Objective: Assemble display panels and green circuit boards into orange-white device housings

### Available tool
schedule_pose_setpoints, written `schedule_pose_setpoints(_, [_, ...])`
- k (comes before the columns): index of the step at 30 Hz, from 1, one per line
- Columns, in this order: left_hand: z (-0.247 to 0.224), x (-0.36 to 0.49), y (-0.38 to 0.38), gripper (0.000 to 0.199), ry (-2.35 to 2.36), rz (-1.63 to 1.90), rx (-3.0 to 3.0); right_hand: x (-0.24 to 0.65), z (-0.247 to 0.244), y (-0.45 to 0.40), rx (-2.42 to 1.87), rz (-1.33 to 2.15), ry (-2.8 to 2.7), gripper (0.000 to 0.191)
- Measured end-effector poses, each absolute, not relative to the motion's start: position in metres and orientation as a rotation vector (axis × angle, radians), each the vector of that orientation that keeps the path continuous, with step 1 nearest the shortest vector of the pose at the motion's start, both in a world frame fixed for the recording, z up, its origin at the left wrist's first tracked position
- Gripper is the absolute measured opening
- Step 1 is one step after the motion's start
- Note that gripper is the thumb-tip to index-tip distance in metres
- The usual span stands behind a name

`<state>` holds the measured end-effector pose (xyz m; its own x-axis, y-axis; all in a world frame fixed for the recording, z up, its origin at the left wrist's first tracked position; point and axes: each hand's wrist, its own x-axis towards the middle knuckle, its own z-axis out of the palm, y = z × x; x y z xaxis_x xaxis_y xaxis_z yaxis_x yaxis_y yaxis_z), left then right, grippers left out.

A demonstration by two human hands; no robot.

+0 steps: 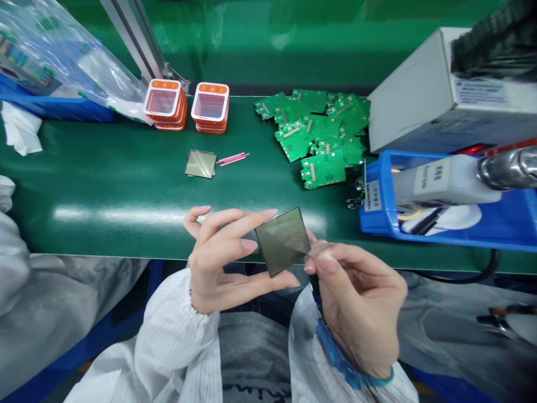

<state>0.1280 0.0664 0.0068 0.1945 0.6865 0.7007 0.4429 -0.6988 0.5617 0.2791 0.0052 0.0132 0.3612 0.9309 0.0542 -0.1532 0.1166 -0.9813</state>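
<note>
A dark, square LCD glass panel [282, 242] is held by its edges between the thumb and fingers of my left hand [229, 260], tilted above the front edge of the bench. At the panel's right lower corner, the thumb and forefinger of my right hand [356, 296] pinch a thin clear film [309, 253] that runs onto the panel's face. Beyond my hands lie a small stack of similar panels [201, 164] and several thin pink strips [233, 159] beside it.
Two stacks of orange-and-white frames, a left stack [165, 105] and a right stack [210, 107], stand at the back. Green circuit boards [319, 129] are piled right of them. A blue bin [377, 224] holds a bottle [444, 179]; a white box [411, 95] stands behind. People's sleeves show both sides.
</note>
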Motion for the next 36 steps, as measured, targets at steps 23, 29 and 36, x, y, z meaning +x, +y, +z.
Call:
schedule_pose_setpoints(23, [0.0063, 0.1264, 0.0691, 0.053, 1.052, 1.491, 2.246, 0.2778, 0.0126, 0.0057, -1.222, 0.882, -0.876, 0.012])
schedule_pose_setpoints(29, [0.0086, 0.1271, 0.0709, 0.046, 1.057, 1.482, 2.286, 0.2776, 0.0129, 0.0053, -1.240, 0.874, -0.881, 0.014])
schedule_pose_setpoints(36, [0.0099, 0.1263, 0.0711, 0.037, 1.038, 1.418, 2.353, 0.2763, 0.0114, 0.0053, -1.228, 0.855, -0.890, 0.015])
